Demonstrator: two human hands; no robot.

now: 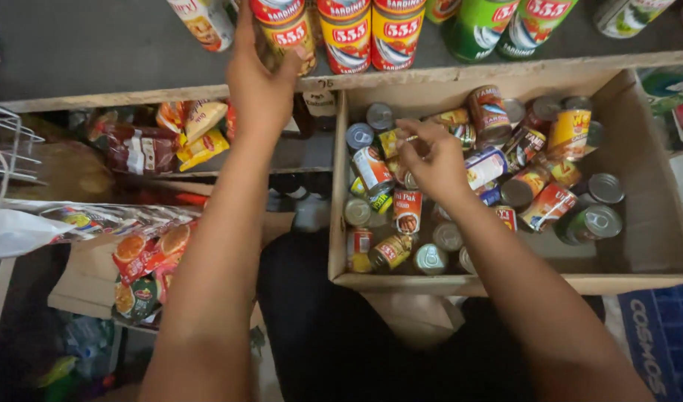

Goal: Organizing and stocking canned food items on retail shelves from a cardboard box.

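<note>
a: head view has your left hand up on the shelf, fingers wrapped around a yellow-and-red can at the end of the standing row. is that grip firm?

b: it looks closed on the can, thumb on the near side. the can stands right beside the next red-and-yellow can, so if you twist or pull it sideways i think you could knock that neighbour and tip the row.

a: and your right hand?

b: it hangs over the cardboard box, fingertips pinched together just above the loose cans. i can't tell whether they pinch anything; a thin pale sliver shows by the fingers, too small to name. the cans under it lie every way, some upright, some on their sides, like the small red one just below your wrist.

a: so what could go wrong there?

b: my guess: lift one from that heap and the ones leaning on it may roll or clatter. also your arms are spread, one high, one low, so your eyes can only follow one hand. snack packets sit on the lower shelf under your left forearm, near enough that a dropped can might land on them.
</note>
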